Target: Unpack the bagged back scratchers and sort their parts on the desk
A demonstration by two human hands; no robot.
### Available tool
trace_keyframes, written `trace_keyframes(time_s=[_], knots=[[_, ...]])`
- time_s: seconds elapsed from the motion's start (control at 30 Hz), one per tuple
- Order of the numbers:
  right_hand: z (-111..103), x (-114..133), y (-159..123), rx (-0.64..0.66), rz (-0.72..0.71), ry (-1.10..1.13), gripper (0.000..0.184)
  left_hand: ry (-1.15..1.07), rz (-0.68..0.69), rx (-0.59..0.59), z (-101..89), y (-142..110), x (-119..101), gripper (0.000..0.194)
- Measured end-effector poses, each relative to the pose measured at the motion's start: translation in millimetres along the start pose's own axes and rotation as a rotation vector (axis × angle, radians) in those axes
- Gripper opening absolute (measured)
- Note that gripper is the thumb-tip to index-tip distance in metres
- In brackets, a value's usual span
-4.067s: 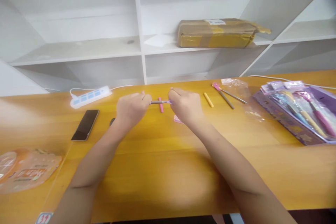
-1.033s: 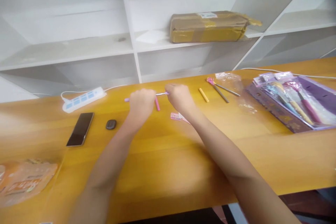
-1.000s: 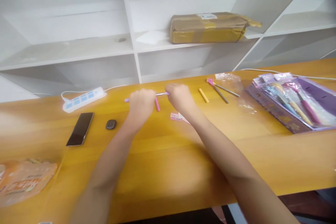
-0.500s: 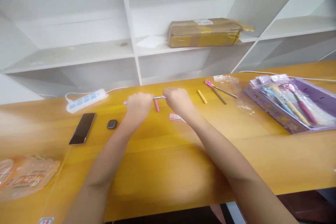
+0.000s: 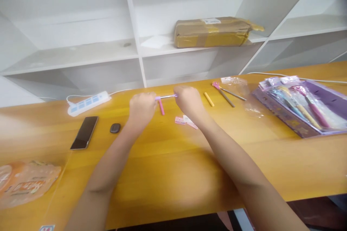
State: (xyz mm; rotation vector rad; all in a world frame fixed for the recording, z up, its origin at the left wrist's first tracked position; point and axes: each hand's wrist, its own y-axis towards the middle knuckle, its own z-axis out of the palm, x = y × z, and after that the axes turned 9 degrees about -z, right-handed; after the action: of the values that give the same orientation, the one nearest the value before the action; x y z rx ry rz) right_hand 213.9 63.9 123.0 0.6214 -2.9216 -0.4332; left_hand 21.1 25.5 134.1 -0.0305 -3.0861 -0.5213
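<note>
Over the far middle of the table, a slim metal rod with lavender ends [image 5: 166,96] stretches between my two fists. My left hand [image 5: 142,107] is closed around its left end, with a bit of lavender showing past the fingers. Wrapped round the other end is my right hand [image 5: 187,100], which hides most of that part. A short pink stick [image 5: 161,107] lies on the table just below the rod. Nearer to me are small pink and white paper pieces [image 5: 185,121]. To the right of my right hand lies a short yellow stick [image 5: 209,99].
Metal rods, one with a pink head [image 5: 216,85], lie by clear plastic wrapping [image 5: 235,85]. At right stands a purple box [image 5: 294,127] of wrapped items. On the left are a power strip [image 5: 89,103], phone [image 5: 84,133], black case [image 5: 115,128] and orange bag [image 5: 29,184]. A taped carton [image 5: 211,34] sits on the shelf.
My hands have moved slightly apart, so more of the metal rod and its lavender part shows between them. The lavender tip left of my left hand no longer shows.
</note>
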Motion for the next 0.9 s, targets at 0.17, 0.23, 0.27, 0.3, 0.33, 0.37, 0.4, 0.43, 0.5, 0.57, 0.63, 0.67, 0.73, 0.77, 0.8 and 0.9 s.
trace_keyframes(time_s=[0.17, 0.23, 0.27, 0.3, 0.33, 0.37, 0.4, 0.43, 0.5, 0.57, 0.63, 0.67, 0.73, 0.77, 0.8, 0.9], knots=[[-2.8, -5.0, 0.6, 0.022, 0.032, 0.013, 0.032, 0.006, 0.031, -0.021, 1.2, -1.9, -1.0, 0.026], [-4.7, -5.1, -0.8, 0.029, 0.026, 0.010, 0.032, 0.027, 0.022, 0.027, -0.6, -1.9, -2.8, 0.030], [-5.6, -4.3, -1.5, 0.030, 0.023, 0.007, 0.032, 0.036, 0.017, 0.055, -1.6, -1.5, -3.9, 0.032], [-6.5, -3.1, -1.9, 0.029, 0.020, 0.005, 0.032, 0.042, 0.012, 0.079, -2.5, -0.7, -5.0, 0.033], [-7.1, -1.9, -1.7, 0.026, 0.018, 0.004, 0.031, 0.045, 0.006, 0.096, -3.0, 0.7, -5.9, 0.033], [-7.4, -1.5, -0.8, 0.020, 0.019, 0.002, 0.031, 0.047, -0.002, 0.106, -3.4, 3.1, -6.1, 0.034], [-7.5, -2.5, 0.8, 0.010, 0.022, -0.001, 0.031, 0.046, -0.011, 0.109, -3.6, 6.4, -4.7, 0.035], [-7.6, -6.2, 3.0, -0.007, 0.030, -0.006, 0.030, 0.046, -0.024, 0.110, -3.9, 10.7, -0.9, 0.035], [-8.8, -24.9, 7.4, -0.062, 0.061, -0.030, 0.029, 0.053, -0.058, 0.100, -5.7, 21.6, 17.8, 0.035], [-13.1, -61.7, 8.1, -0.134, 0.104, -0.062, 0.025, 0.083, -0.103, 0.068, -10.1, 32.6, 54.7, 0.031], [-20.5, -112.2, 1.7, -0.206, 0.151, -0.083, 0.018, 0.148, -0.180, -0.050, -16.5, 39.3, 105.4, 0.027], [-24.5, -139.1, -4.1, -0.261, 0.184, -0.089, 0.015, 0.193, -0.255, -0.136, -19.8, 40.2, 132.0, 0.025], [-31.1, -186.6, -18.1, -0.356, 0.243, -0.080, 0.018, 0.207, -0.283, -0.242, -24.3, 38.5, 177.5, 0.021], [-33.1, -204.3, -24.8, -0.393, 0.240, -0.074, 0.021, 0.191, -0.257, -0.267, -25.0, 36.9, 193.3, 0.021], [-34.1, -217.1, -30.3, -0.417, 0.237, -0.072, 0.021, 0.182, -0.274, -0.295, -24.5, 35.6, 203.3, 0.021], [-33.1, -228.7, -37.9, -0.432, 0.259, -0.056, 0.021, 0.132, -0.282, -0.319, -18.6, 36.3, 204.7, 0.019]])
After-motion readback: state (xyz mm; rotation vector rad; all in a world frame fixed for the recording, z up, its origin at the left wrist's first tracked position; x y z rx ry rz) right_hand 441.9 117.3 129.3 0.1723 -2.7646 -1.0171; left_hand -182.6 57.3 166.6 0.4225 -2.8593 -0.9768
